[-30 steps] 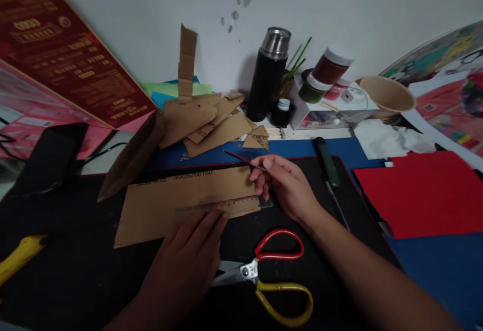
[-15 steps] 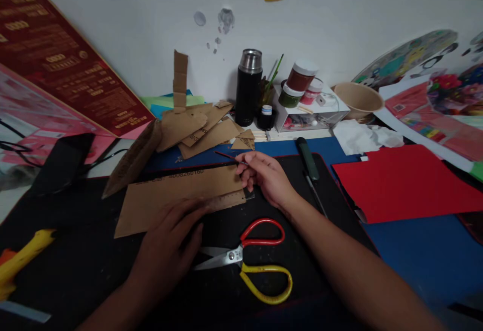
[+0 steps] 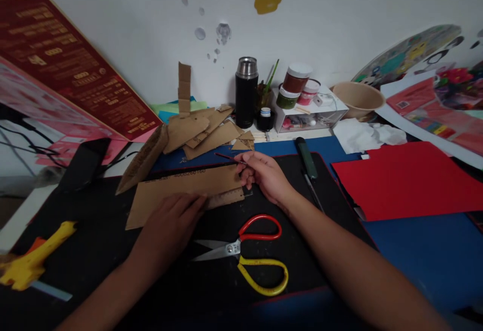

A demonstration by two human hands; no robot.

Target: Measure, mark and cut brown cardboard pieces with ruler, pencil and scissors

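Note:
My left hand (image 3: pixel 169 220) lies with its fingers fairly flat on a long brown cardboard strip (image 3: pixel 154 200) and on a see-through ruler (image 3: pixel 226 198) along its near edge. Past the strip's right end, my right hand (image 3: pixel 260 174) pinches a thin dark red pen-like stick (image 3: pixel 226 157), its tip pointing left, above the cardboard. Its exact kind is too small to tell. Below both hands, scissors (image 3: pixel 234 249) with one red and one yellow handle lie with blades apart on the black mat (image 3: pixel 302 270).
To the left lies a yellow-handled tool (image 3: pixel 41 260) with a grey bar. Cardboard scraps (image 3: pixel 211 135), a black thermos (image 3: pixel 246 94) and paint jars (image 3: pixel 296 79) stand along the wall. On the right are a green cutter (image 3: pixel 306 157), a pen (image 3: pixel 312 190) and red paper (image 3: pixel 411 182).
The camera view has shifted slightly, so things at the left appear further right. Both hands keep nearly the same place on the cardboard and the stick.

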